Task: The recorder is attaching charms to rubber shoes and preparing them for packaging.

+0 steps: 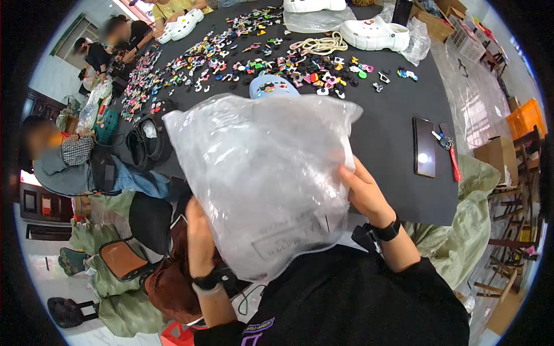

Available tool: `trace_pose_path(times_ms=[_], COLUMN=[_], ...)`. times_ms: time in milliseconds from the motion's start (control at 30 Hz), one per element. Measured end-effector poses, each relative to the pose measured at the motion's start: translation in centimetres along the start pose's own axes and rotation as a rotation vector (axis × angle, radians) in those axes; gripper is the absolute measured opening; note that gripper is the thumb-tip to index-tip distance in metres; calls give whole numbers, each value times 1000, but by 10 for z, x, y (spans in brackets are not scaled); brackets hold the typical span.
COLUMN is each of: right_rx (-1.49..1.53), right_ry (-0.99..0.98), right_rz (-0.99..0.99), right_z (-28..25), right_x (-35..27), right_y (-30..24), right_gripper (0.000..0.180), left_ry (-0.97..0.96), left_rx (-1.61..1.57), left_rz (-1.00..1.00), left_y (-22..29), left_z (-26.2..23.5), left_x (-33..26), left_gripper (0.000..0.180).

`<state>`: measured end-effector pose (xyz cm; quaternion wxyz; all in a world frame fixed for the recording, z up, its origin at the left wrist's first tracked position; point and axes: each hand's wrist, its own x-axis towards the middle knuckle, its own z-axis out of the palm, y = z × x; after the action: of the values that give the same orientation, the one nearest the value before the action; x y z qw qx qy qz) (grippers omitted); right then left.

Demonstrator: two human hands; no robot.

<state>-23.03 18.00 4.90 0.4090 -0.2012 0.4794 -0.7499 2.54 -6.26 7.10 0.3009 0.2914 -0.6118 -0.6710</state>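
A large clear plastic bag (259,173) is spread out in front of me, above the near edge of the table. My right hand (366,193) grips its right edge, fingers curled round the plastic. At the lower left edge is my left hand (201,236), closed on the bag, with its fingertips partly hidden and blurred. Behind the bag's top edge, a light blue clog (271,86) with small charms shows only in part; the bag covers the rest. I cannot make out anything inside the bag.
Loose shoe charms (219,63) cover much of the dark table (398,196). White clogs (375,34) and a coil of cord (320,44) lie at the back. Black clogs (151,138) stand left. A phone (424,147) and keys (444,141) lie right. Several people work at the left and far side.
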Motion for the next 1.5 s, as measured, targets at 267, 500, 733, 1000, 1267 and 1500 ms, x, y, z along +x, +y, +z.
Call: trace_pose_path(times_ms=[267, 500, 733, 1000, 1267, 1500], right_rx=[-178, 135, -639, -1288, -621, -1909], right_ry=[151, -41, -41, -75, 224, 706], right_rz=[-155, -151, -152, -333, 107, -275], right_z=[-18, -36, -32, -29, -74, -136], right_x=[5, -1, -12, -24, -91, -98], right_y=[-1, -31, 9, 29, -43, -55], right_gripper=[53, 46, 50, 29, 14, 32], left_ry=[96, 226, 304, 381, 270, 245], left_rx=[345, 17, -9, 48, -107, -27], left_rz=[111, 160, -44, -81, -82, -51], left_y=[-1, 11, -26, -37, -41, -42], left_z=[35, 27, 25, 26, 42, 32], left_x=[4, -17, -16, -10, -14, -12], left_gripper=[28, 20, 33, 27, 36, 34])
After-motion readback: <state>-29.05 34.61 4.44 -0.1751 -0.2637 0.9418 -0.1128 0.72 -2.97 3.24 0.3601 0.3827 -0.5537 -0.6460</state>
